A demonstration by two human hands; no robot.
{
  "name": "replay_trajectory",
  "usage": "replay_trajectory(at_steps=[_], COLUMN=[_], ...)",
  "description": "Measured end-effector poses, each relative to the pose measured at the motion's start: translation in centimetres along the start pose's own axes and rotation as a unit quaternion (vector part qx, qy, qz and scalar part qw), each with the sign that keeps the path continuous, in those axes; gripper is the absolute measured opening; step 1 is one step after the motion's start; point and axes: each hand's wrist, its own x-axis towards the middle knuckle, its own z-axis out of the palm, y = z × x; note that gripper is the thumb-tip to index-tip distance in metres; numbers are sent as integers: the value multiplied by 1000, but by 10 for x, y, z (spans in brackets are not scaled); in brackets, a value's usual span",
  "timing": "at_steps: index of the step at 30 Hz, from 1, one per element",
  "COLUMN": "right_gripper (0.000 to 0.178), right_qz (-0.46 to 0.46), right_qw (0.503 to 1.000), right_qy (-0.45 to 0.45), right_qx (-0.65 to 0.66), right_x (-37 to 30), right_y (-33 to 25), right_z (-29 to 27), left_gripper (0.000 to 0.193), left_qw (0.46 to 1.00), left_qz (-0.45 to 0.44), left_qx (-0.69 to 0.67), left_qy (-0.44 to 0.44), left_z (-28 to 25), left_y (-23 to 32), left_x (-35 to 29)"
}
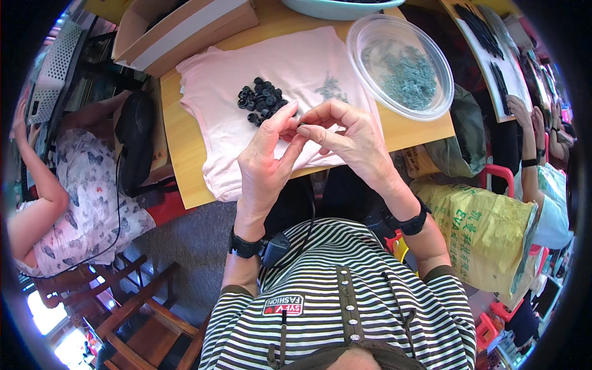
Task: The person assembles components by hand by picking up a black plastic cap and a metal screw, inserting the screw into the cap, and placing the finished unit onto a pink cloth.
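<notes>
Over a pale pink shirt [228, 74] spread on the table, my left hand [268, 148] and my right hand [351, 135] meet fingertip to fingertip. Both are closed in a pinch around something tiny and dark, mostly hidden by the fingers. Just beyond my left hand lies a heap of small black round parts [262, 100] on the cloth. A small scatter of tiny grey-green pieces [332, 88] rests on the shirt past my right hand. More such pieces fill part of a clear round plastic tub [356, 46] at the far right.
An open cardboard box [191, 37] and a pale blue basin [342, 8] stand at the far side of the wooden table [185, 179]. Yellow woven sacks [475, 228] sit at right. People work at either side; a wooden chair [145, 308] is at lower left.
</notes>
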Motion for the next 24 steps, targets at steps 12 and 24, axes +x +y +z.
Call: replay_trajectory(at_steps=[12,24], right_gripper=[16,16], right_qz=[-14,-123], right_qw=[994,930], right_qy=[67,37], right_qx=[-82,-346], right_x=[-18,-23], right_y=[25,37], right_z=[-34,-29], left_gripper=[16,18], left_qw=[993,974], left_qz=[-30,6], left_qx=[60,181], left_qy=[-101,-137], left_z=[27,53], left_y=[2,-34], left_x=[43,64])
